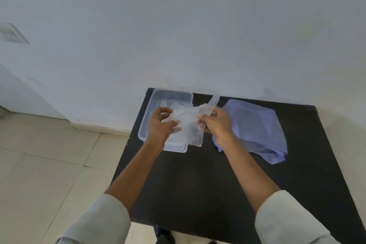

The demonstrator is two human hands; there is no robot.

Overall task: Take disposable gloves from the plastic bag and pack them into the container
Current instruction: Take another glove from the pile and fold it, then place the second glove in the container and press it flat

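I'm gripping a glove (187, 123) with my left hand (160, 125) and right hand (216, 123) over the container (150, 109) | risk: thin film slipping, landing on tabletop (198, 180).

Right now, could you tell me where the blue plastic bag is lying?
In the head view, the blue plastic bag lies on the right part of the black table, just beyond the right hand, with the clear container across on the left.
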